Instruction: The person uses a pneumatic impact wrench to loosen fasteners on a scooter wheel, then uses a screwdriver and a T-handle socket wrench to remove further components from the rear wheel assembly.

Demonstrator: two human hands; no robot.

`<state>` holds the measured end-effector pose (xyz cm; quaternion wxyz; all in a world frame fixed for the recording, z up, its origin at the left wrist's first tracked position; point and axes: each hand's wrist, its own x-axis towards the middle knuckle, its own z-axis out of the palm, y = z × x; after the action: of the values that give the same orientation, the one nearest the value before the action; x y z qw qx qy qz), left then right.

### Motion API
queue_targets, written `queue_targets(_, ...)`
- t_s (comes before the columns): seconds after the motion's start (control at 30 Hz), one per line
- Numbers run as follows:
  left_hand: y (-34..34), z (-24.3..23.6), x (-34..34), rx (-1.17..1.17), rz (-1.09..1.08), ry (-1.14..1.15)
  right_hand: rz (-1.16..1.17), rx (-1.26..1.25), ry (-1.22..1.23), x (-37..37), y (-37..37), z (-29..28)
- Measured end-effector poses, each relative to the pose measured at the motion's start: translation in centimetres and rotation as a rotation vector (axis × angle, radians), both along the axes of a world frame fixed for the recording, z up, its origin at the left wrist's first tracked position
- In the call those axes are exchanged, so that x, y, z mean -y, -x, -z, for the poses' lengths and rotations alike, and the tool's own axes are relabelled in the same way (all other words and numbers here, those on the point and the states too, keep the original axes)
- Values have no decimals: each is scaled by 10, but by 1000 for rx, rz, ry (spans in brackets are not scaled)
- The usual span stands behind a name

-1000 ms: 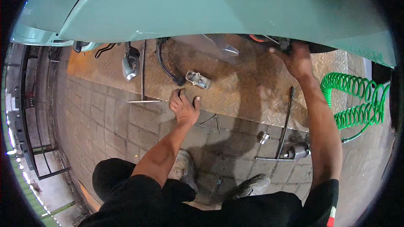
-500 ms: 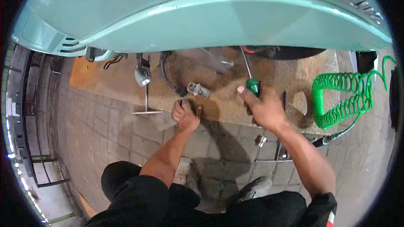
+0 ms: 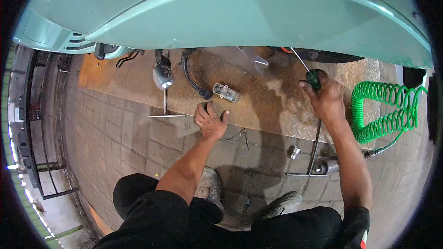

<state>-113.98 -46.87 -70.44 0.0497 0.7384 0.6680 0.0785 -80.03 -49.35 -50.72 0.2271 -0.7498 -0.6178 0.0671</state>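
My right hand [image 3: 329, 97] is closed round the dark green handle of a screwdriver [image 3: 313, 79]. Its long metal shaft points up and left, toward the edge of the pale green vehicle body [image 3: 258, 18]. My left hand [image 3: 211, 122] rests, thumb apart and fingers loosely bent, at the front edge of the rusty metal plate [image 3: 286, 106], holding nothing. Just beyond its fingers lie a black cable end [image 3: 204, 93] and a small metal housing [image 3: 226, 92]. A hand lamp or similar silver-headed tool [image 3: 162, 77] lies farther left.
A coiled green air hose [image 3: 369, 113] lies at the right, leading to a fitting beside my right forearm. T-handled bars, one [image 3: 166, 115] at left, and a metal socket [image 3: 293, 151] lie low down. My shoes [image 3: 284, 205] stand on grey paving. The vehicle body overhangs the far side.
My right hand has moved right and slightly up with the screwdriver, whose shaft now slants more. My left hand has shifted slightly right, its fingers looser. The whole view has shifted a little.
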Motion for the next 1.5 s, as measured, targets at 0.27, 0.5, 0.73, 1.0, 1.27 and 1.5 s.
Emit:
queue_targets(0.27,-2,-5,-3,62,-23,113,-30,-130,-31,9,7,-17)
queue_targets(0.5,39,5,-84,288,-660,-291,71,-311,170,44,11,-22)
queue_targets(0.73,95,-120,-174,1444,-845,-349,111,-87,57,64,9,-25)
queue_targets(1.0,8,-266,-119,1769,-206,438,127,-188,-23,78,49,-21)
queue_targets(1.27,5,-289,-141,990,-1,308,147,-63,230,156,35,-30)
queue_targets(1.5,8,-288,-138,957,-198,313,75,-368,78,161,-38,7)
